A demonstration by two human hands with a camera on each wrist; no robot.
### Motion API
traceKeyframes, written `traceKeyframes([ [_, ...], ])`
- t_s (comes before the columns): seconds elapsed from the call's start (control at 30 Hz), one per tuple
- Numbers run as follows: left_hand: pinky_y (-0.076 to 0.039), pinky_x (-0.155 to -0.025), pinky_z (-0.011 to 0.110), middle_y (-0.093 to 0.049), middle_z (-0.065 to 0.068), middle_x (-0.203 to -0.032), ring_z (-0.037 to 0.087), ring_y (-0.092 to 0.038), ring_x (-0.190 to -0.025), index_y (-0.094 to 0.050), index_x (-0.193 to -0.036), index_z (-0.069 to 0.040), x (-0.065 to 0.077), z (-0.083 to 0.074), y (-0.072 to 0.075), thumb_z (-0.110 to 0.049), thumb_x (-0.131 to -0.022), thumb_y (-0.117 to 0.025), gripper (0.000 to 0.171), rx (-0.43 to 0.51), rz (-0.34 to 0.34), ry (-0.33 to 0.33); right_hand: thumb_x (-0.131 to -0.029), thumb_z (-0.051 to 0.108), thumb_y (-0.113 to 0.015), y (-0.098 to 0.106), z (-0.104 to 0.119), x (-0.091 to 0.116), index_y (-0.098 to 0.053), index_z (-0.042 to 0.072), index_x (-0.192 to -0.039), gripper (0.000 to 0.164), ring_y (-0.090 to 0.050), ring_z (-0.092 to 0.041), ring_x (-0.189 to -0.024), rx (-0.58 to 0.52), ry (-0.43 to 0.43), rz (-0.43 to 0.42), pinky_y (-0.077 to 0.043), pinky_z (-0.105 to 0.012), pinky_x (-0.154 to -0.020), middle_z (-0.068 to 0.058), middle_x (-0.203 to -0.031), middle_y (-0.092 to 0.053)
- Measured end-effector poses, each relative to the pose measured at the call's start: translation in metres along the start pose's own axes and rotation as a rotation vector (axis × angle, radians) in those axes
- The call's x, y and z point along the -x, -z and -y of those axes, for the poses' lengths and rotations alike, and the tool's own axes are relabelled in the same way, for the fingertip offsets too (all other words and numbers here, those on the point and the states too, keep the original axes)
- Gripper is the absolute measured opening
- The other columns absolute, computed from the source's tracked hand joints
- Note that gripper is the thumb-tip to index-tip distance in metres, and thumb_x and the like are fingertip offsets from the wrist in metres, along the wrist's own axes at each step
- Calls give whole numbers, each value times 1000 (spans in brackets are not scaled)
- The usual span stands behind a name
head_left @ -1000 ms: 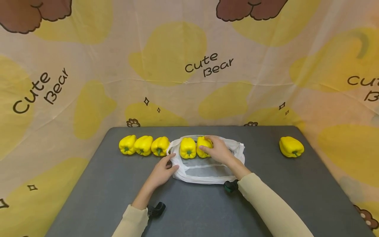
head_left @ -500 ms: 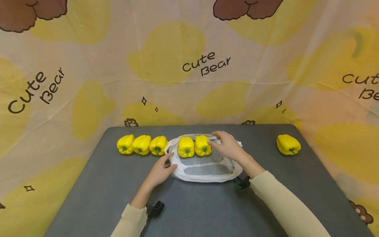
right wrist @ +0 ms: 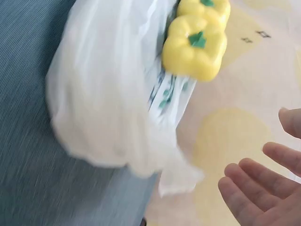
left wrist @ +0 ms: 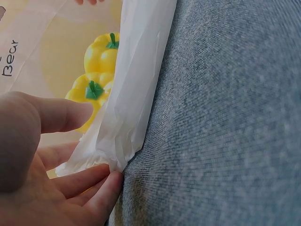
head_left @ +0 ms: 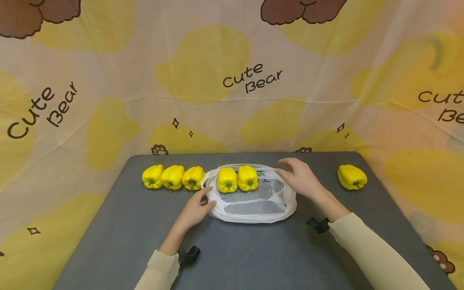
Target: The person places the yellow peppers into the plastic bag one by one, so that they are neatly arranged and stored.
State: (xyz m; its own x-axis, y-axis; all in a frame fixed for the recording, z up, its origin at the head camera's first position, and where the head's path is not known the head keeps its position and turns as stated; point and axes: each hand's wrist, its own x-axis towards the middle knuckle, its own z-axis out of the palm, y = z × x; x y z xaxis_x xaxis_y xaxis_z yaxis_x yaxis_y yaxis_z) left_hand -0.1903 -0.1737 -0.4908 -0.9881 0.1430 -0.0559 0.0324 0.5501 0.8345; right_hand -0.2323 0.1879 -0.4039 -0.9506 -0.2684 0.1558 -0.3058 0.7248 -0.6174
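A white plastic bag [head_left: 253, 218] lies on the table with its mouth spread wide. Inside it, side by side near the back, sit two yellow bell peppers [head_left: 227, 180] [right wrist: 195, 49] with green stems. My left hand [head_left: 195, 207] is at the bag's left edge; in the left wrist view its fingertips touch the plastic [left wrist: 136, 84] and the thumb stands apart from it. Over the bag's right back corner my right hand [head_left: 301, 177] hovers with relaxed fingers and nothing in them. The right wrist view shows that hand apart from the bag and the peppers.
Three more yellow bell peppers [head_left: 172, 177] stand in a row left of the bag, the nearest right at its edge. A single yellow bell pepper [head_left: 352, 177] lies at the far right of the dark grey table [head_left: 246, 257]. A printed cloth [head_left: 203, 72] hangs behind.
My right hand has let go of the right-hand bell pepper in the bag and moved right, off it. The left hand has stayed at the bag's left edge.
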Motion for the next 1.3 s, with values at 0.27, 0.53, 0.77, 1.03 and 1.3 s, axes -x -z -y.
traceKeyframes([
  [0.27, -47, -105, 52, -40, 25, -155, 42, -53, -131, -46, -152, -8, 0, 1, 0, -20, -99, -67, 58, 0, 7, 5, -103, 32, -62, 20, -32, 14, -60, -2, -134, 47, -62, -42, -114, 28, -33, -92, -52, -57, -96, -23, -128, -62],
  [0.53, -47, -105, 52, -40, 25, -155, 43, -53, -131, -46, -152, -8, 0, -2, 2, -21, -99, -67, 58, -3, 7, 13, -103, 30, -62, 43, -62, 30, -60, -6, -130, 45, -61, -45, -111, 46, -47, -182, -50, -60, -96, -26, -125, -62],
  [0.77, -47, -106, 51, -40, 24, -155, 42, -53, -132, -47, -152, -8, 0, 0, 1, -20, -99, -67, 58, 5, 5, 7, -104, 36, -58, 64, -85, 46, -57, -8, -133, 52, -58, -50, -113, 61, -83, -199, -48, -64, -94, -30, -127, -59],
  [1.03, -47, -105, 51, -40, 25, -155, 43, -53, -131, -47, -151, -8, 1, 0, 1, -20, -99, -67, 58, 11, 4, 5, -105, 35, -57, 83, -116, 60, -58, -8, -131, 50, -56, -51, -115, 82, -115, -254, -45, -65, -95, -33, -127, -59],
  [1.3, -48, -105, 51, -39, 25, -155, 43, -53, -131, -47, -151, -8, 0, 1, 1, -20, -99, -67, 57, 10, 2, 0, -105, 29, -56, 92, -138, 64, -57, -12, -130, 48, -55, -51, -114, 67, -149, -311, -44, -64, -94, -35, -126, -59],
])
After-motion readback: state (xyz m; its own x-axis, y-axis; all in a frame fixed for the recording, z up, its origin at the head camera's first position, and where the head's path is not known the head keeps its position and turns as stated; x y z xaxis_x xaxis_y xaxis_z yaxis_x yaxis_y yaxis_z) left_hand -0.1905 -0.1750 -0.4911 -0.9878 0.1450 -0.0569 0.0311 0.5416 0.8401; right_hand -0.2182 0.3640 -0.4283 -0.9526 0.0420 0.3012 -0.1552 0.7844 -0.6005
